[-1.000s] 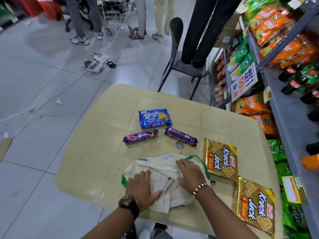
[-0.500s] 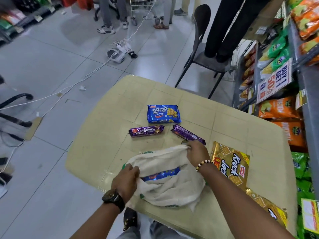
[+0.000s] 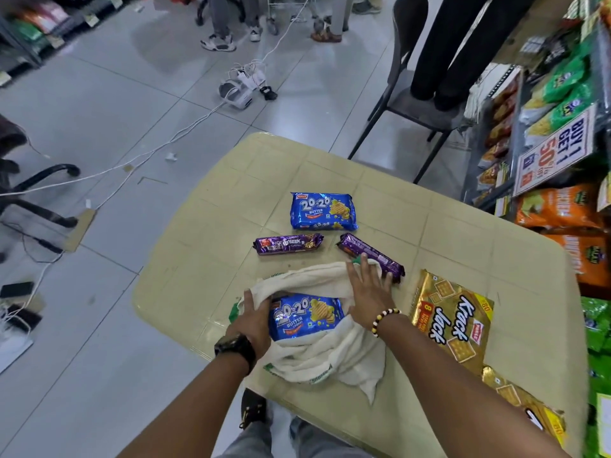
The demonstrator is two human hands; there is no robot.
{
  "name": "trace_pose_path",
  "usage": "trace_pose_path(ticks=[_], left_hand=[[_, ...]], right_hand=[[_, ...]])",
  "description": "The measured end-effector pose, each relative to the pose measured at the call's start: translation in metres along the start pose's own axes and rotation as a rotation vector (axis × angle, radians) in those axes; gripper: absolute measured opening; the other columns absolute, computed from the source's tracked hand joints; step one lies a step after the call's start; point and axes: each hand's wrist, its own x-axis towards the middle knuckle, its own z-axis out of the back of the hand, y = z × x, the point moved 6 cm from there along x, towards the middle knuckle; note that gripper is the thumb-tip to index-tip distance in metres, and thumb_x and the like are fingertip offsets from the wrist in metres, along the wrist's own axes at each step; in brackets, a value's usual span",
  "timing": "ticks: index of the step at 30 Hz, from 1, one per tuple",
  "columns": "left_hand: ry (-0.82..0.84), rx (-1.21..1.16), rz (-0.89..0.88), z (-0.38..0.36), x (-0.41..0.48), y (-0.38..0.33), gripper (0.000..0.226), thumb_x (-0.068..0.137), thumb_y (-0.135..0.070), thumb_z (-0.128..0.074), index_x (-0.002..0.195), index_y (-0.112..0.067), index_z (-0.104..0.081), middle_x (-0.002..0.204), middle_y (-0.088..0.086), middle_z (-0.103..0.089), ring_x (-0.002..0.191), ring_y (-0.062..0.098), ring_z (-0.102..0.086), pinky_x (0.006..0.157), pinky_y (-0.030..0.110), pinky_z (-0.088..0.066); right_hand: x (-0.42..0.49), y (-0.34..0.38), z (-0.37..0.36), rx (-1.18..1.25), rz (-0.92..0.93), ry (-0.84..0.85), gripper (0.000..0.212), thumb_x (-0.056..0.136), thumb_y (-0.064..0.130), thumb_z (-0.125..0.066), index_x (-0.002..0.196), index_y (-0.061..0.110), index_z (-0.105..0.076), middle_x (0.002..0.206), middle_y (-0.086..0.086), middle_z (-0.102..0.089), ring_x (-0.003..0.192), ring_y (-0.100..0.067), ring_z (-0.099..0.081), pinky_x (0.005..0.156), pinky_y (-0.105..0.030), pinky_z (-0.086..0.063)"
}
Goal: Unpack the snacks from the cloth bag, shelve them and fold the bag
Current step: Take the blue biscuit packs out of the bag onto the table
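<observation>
A cream cloth bag (image 3: 317, 358) lies open on the beige table (image 3: 205, 279). Inside its mouth shows a blue 20-20 biscuit pack (image 3: 305, 317). My left hand (image 3: 253, 320) grips the left end of that pack at the bag's rim. My right hand (image 3: 368, 294) lies with straight fingers on the bag's far rim, holding the mouth apart. Beyond the bag lie a second blue 20-20 pack (image 3: 324, 211), a purple Hide & Seek pack (image 3: 287, 244) and another purple pack (image 3: 372, 256). Two gold Krack Jack packs (image 3: 451, 320) (image 3: 520, 401) lie to the right.
A store shelf (image 3: 558, 153) full of snack bags stands along the table's right side. A dark chair (image 3: 416, 104) with a person standing on it is behind the table. Cables and a power strip (image 3: 243, 89) cross the tiled floor to the left. Several people's legs show at the far end.
The bag's mouth has been pulled wider, so the blue pack inside shows fully. My left hand went from the bag's rim into the mouth onto that pack. My right hand's fingers straightened on the far rim.
</observation>
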Motion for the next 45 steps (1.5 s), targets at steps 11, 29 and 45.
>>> trace_pose_path(ticks=[11, 29, 45], left_hand=[[0.03, 0.086, 0.025, 0.039, 0.022, 0.011, 0.063, 0.081, -0.048, -0.05, 0.142, -0.05, -0.036, 0.138, 0.011, -0.039, 0.112, 0.04, -0.057, 0.094, 0.045, -0.051], [0.03, -1.642, 0.28, -0.011, -0.039, -0.038, 0.035, 0.102, -0.033, -0.045, 0.111, -0.013, -0.071, 0.102, 0.011, -0.077, 0.092, 0.025, -0.075, 0.076, 0.035, -0.06], [0.169, -1.417, 0.315, -0.006, -0.047, -0.035, 0.049, 0.098, -0.061, -0.04, 0.113, -0.024, -0.069, 0.101, 0.004, -0.078, 0.096, 0.022, -0.074, 0.094, 0.04, -0.056]], right_hand=[[-0.038, -0.007, -0.008, -0.054, -0.01, -0.016, 0.09, 0.085, 0.016, -0.059, 0.155, 0.021, -0.003, 0.164, -0.009, 0.001, 0.151, -0.027, -0.002, 0.118, -0.057, -0.003], [-0.035, 0.035, -0.023, 0.992, -0.277, 0.193, 0.04, 0.105, 0.018, -0.034, 0.131, -0.005, -0.052, 0.137, -0.025, -0.052, 0.129, -0.036, -0.047, 0.109, -0.039, -0.036], [-0.044, 0.035, -0.022, 1.252, -0.412, 0.278, 0.051, 0.078, 0.056, -0.053, 0.094, 0.012, -0.074, 0.102, -0.006, -0.075, 0.098, -0.026, -0.068, 0.098, -0.048, -0.05]])
